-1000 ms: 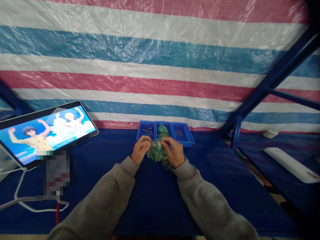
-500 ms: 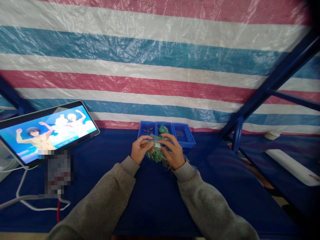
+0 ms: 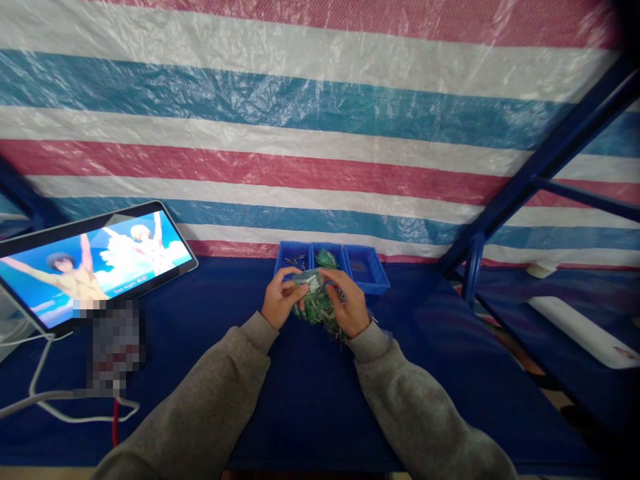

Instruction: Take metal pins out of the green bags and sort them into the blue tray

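- Tarpaulin (image 3: 320, 120), striped red, white and blue, hangs across the far side and bounds any reach beyond the table.
- Blue table (image 3: 445, 360) spreads below; its near edge runs along the bottom of the view. Its surface shows between the grey sleeves (image 3: 200, 393) and right of the right sleeve, so sideways room seems better on the right.
- Blue frame (image 3: 545, 150) slants up at the far right, well apart from the hands.
- Tablet (image 3: 100, 267), screen lit with animated figures, stands at the left, limiting a wide leftward sweep.
- Three blue trays (image 3: 369, 275) sit side by side just beyond the hands; their raised rims are the closest hard edges.
- Heap of green-tinted clear packets (image 3: 316, 313) lies on the table, below and between the hands.
- Right hand (image 3: 351, 308) curls with thumb and index narrow at the small packet's right edge; whether it pinches, I cannot tell.
- Left hand (image 3: 280, 303) grips the packet's left side, thumb over it.
- Small clear packet (image 3: 313, 283), with pale contents too small to name, is between both hands, above the heap. The step looks like two-handed handling of this one packet; a next move calls for a steady left pinch and light right fingertips.
- Metal pins (image 3: 295, 259) lie in the left tray.
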`<state>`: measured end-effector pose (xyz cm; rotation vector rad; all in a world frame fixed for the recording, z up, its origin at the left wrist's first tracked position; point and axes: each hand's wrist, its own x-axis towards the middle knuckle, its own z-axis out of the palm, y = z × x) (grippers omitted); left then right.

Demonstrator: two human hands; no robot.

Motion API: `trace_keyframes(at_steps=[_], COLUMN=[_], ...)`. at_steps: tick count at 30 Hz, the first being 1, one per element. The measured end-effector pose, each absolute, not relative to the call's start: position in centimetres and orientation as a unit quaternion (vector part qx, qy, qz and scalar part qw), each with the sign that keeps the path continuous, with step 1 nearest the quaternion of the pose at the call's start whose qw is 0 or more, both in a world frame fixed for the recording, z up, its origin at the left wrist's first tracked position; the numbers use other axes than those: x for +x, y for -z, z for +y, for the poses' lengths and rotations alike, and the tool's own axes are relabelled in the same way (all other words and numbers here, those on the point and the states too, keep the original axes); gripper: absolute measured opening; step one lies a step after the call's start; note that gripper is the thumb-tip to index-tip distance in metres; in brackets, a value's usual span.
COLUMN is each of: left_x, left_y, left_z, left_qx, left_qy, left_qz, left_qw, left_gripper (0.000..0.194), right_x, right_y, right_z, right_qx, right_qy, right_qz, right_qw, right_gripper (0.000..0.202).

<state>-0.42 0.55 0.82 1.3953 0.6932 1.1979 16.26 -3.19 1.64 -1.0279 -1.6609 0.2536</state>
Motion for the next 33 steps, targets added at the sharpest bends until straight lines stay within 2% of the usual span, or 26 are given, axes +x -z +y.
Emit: trace_keyframes(at_steps=[2,5,9,12,14,17,19,24,27,30,33], left_x=[-0.5,-0.6,-0.7,-0.6,-0.5,-0.4,-0.4,-0.5,-0.7,-0.9,-0.9], left_y=[-0.9,-0.9,-0.8,-0.8,-0.8,-1.0,-1.1,-1.1,-0.8,-0.6,-0.7], left_z=[0.7,0.8,0.8,0.8,0.7,0.5,0.4,0.6,0.8,1.0,1.0], left_qx=[0.581,0.598,0.638,0.644,0.631,0.608,0.598,0.582,0.566,0.573,0.616], left_qy=[-0.508,-0.486,-0.503,-0.517,-0.506,-0.489,-0.494,-0.544,-0.552,-0.548,-0.554], left_qz=[0.283,0.279,0.283,0.288,0.290,0.283,0.282,0.307,0.308,0.271,0.277], left_qw=[0.569,0.573,0.511,0.485,0.512,0.558,0.564,0.520,0.529,0.546,0.487], left_gripper=[0.044,0.033,0.036,0.031,0.026,0.037,0.038,0.022,0.024,0.031,0.025], right_x=[16.3,16.3,16.2,16.1,16.0,16.1,16.2,16.6,16.6,16.4,16.2], right_y=[-1.8,-1.8,-1.5,-1.2,-1.0,-0.9,-1.0,-1.6,-1.9,-1.9,-1.7], right_z=[-3.1,-3.0,-2.9,-2.9,-2.9,-2.8,-2.8,-3.0,-3.0,-2.9,-2.8], right_qx=[-0.416,-0.415,-0.455,-0.495,-0.508,-0.504,-0.495,-0.412,-0.414,-0.439,-0.463], right_qy=[-0.083,-0.077,-0.089,-0.111,-0.131,-0.128,-0.118,-0.133,-0.097,-0.082,-0.130], right_qz=[-0.725,-0.734,-0.708,-0.662,-0.638,-0.632,-0.640,-0.704,-0.719,-0.699,-0.664], right_qw=[0.543,0.532,0.533,0.552,0.563,0.574,0.576,0.563,0.549,0.559,0.572], right_gripper=[0.028,0.019,0.012,0.017,0.024,0.016,0.019,0.031,0.028,0.017,0.013])
